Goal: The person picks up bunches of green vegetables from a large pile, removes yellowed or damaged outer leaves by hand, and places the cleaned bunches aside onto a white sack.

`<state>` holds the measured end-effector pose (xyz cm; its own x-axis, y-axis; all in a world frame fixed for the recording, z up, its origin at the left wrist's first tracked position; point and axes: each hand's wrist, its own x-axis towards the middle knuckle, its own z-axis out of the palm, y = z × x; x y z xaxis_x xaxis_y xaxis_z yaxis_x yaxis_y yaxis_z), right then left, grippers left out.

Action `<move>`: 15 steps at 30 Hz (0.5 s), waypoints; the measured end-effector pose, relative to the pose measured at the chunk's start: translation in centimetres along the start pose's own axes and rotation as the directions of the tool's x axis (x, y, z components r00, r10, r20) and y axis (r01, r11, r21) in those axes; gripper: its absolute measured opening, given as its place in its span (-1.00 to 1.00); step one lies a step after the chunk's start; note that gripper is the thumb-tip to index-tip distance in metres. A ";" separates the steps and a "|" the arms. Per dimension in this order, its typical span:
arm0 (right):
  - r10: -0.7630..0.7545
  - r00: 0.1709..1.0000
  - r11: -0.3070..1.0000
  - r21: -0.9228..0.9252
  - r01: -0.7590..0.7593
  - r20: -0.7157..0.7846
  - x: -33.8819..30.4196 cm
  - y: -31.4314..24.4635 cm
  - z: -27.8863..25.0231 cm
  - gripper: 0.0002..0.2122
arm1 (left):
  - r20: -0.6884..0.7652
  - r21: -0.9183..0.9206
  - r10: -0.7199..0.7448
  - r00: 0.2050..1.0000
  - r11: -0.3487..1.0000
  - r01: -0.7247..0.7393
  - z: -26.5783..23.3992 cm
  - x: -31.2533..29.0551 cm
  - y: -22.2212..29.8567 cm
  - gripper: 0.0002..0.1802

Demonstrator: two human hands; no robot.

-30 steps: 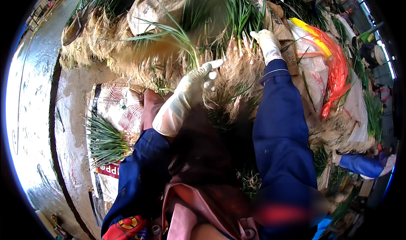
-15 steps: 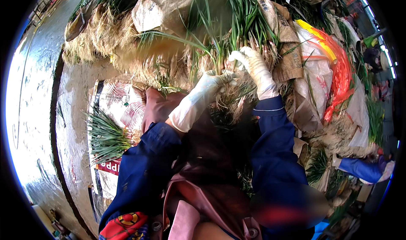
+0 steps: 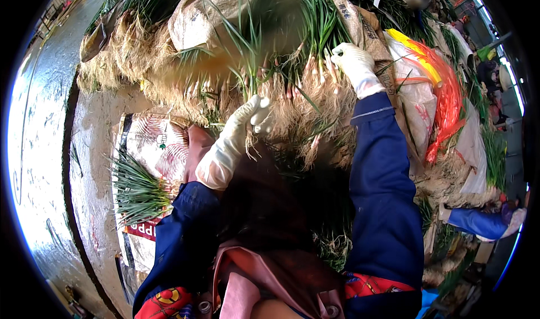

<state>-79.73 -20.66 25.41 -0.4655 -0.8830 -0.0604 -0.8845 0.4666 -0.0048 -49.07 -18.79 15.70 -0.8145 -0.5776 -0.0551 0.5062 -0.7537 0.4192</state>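
Observation:
In my white-gloved left hand point(image 3: 229, 142) is a spring onion point(image 3: 251, 78), its green leaves standing up and thin pale roots hanging below the closed fingers. My right hand point(image 3: 355, 66), also in a white glove, is up at the right side of a heap of spring onions point(image 3: 322, 18). Its fingertips are pinched at a pale stem there. White stalks and tangled straw-coloured roots point(image 3: 315, 97) spread between the two hands. A blurred smear covers part of the heap above my left hand.
A small bunch of trimmed-looking spring onions point(image 3: 140, 189) lies on a printed white sack point(image 3: 157, 130) at my left. Brown sacking point(image 3: 199, 18) covers part of the heap. Red plastic strips point(image 3: 447, 116) hang at right. Another person's blue sleeve point(image 3: 478, 222) shows at far right.
My hands have moved apart. The left went left and slightly down with its spring onion; the right reached rightward and up to the heap's stems.

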 end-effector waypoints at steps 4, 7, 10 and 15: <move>0.125 0.992 0.990 -0.068 -0.125 -0.005 2.9 -0.3 1.4 -0.73 | -0.205 0.139 0.062 0.977 0.990 -0.034 0.8 -0.2 0.7 -0.63; 0.074 0.994 0.953 0.287 -0.096 0.084 -1.7 1.8 -1.3 -0.77 | -0.229 0.227 0.106 0.968 0.973 -0.053 1.2 0.2 2.2 -0.60; -0.095 0.979 0.840 0.543 -0.018 0.179 -9.3 4.4 -2.8 -0.85 | -0.216 0.243 0.128 0.968 0.967 -0.074 1.4 2.0 5.3 -0.62; -0.110 0.857 0.910 0.397 -0.116 0.503 -20.4 8.5 -1.9 -0.81 | -0.225 0.801 0.448 0.865 0.591 -0.098 3.5 14.9 5.9 -0.77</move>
<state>-77.77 1.24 28.47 -0.2849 -0.7824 -0.5538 -0.7382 0.5476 -0.3939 -59.23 -30.80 20.52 -0.4142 -0.9079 -0.0640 0.1515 -0.1381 0.9788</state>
